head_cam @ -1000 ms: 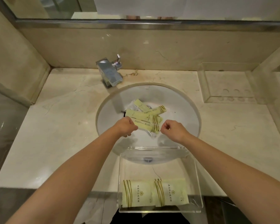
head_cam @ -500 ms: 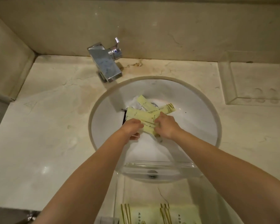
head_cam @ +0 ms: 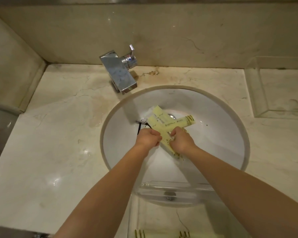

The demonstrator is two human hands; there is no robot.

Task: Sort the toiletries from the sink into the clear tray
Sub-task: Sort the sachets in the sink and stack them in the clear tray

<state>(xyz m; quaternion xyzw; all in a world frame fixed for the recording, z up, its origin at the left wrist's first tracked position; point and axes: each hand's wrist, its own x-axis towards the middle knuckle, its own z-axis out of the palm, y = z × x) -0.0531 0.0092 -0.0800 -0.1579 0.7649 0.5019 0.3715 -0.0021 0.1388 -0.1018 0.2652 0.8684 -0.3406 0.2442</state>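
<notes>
Pickup step here: yellow packets (head_cam: 169, 125) are piled in the sink (head_cam: 213, 134), and the clear tray (head_cam: 175, 184) sits at its near edge, so next is a lift back to it. Right hand (head_cam: 181, 140) is curled tight on one packet; left hand (head_cam: 149, 137) is fisted beside it, can't tell what it's holding.

Pale yellow sachets (head_cam: 163, 124) with olive-gold stripes at their ends are lying in the white sink (head_cam: 218, 134), beside a black item (head_cam: 139, 129); the cream marble counter (head_cam: 58, 134) is showing brown veins and rusty stains near the shiny silver faucet (head_cam: 119, 73); the clear tray (head_cam: 162, 212) is holding striped yellow packets (head_cam: 162, 234)
</notes>
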